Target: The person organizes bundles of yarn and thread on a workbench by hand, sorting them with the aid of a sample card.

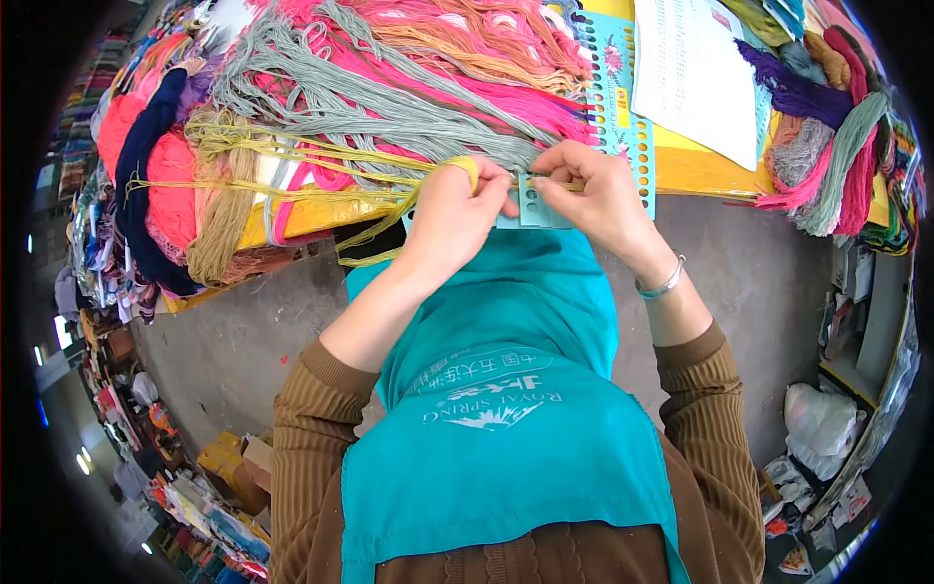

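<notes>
Our left grip (452, 209) holds yellow-green thread (465, 165), our right grip (595, 195) pinches something hidden, and our apron (501, 472) reads "ROYAL SPRING".

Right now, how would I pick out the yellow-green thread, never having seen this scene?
Find the yellow table across the top of the view, then the left hand at its near edge. The yellow-green thread trails leftward from that hand in loose strands. Its colour, and the loop over the hand, set it apart from the grey thread and pink thread beside it.
</notes>
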Tool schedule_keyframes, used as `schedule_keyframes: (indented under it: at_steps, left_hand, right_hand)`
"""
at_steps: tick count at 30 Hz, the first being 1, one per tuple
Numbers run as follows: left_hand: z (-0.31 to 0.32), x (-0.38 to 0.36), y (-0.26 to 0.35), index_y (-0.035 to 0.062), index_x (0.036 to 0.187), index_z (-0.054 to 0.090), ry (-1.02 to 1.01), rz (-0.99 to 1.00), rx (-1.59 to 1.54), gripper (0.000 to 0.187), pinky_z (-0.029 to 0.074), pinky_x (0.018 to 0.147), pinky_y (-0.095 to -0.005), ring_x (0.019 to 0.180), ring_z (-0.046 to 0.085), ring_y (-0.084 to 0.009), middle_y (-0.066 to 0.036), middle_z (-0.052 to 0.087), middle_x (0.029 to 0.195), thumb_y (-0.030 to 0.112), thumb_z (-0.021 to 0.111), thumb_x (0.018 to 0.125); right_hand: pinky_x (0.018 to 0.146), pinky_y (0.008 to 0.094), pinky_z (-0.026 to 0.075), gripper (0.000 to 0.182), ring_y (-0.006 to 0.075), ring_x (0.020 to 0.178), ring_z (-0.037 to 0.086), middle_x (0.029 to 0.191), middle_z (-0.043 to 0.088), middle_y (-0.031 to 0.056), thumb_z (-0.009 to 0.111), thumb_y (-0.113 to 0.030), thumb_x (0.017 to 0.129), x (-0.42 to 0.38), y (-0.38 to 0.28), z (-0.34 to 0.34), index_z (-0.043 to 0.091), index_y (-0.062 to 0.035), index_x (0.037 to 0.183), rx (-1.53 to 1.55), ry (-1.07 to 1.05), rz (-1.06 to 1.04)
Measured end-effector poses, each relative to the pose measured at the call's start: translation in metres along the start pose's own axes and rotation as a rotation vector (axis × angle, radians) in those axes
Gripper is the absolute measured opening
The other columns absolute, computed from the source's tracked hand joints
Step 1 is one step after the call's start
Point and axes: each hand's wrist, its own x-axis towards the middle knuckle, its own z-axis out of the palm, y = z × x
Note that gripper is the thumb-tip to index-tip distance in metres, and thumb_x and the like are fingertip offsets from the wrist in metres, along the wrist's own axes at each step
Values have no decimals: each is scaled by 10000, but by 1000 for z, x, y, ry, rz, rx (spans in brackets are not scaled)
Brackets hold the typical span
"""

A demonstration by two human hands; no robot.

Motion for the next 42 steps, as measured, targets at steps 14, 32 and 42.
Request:
schedule_keyframes:
  at_steps: [14,32,42]
  left_hand:
    - [2,3,21,31,917,643,-204,-56,-170,193,309,452,-221,495,421,-35,-17,627,629,186,533,951]
    - [-303,22,-3,44,956,593,72,126,-1071,130,343,440,-200,517,389,-55,17,508,728,160,537,938]
    - [-122,-31,13,-92,1378,390,-126,67,-1126,520,393,1089,-418,1331,433,-314,-235,441,1425,250,442,990]
  right_hand:
    - [657,213,475,229,56,774,599,803,678,19,649,-213,940,13,3,2,599,0,1009,166,-64,129]
    - [564,274,429,245,93,614,572,637,600,28,605,-120,851,15,-5,-5,574,-25,1076,114,-114,227]
    - [576,214,409,187,48,651,548,719,615,17,598,-59,880,11,-10,9,594,1,1058,174,-31,113]
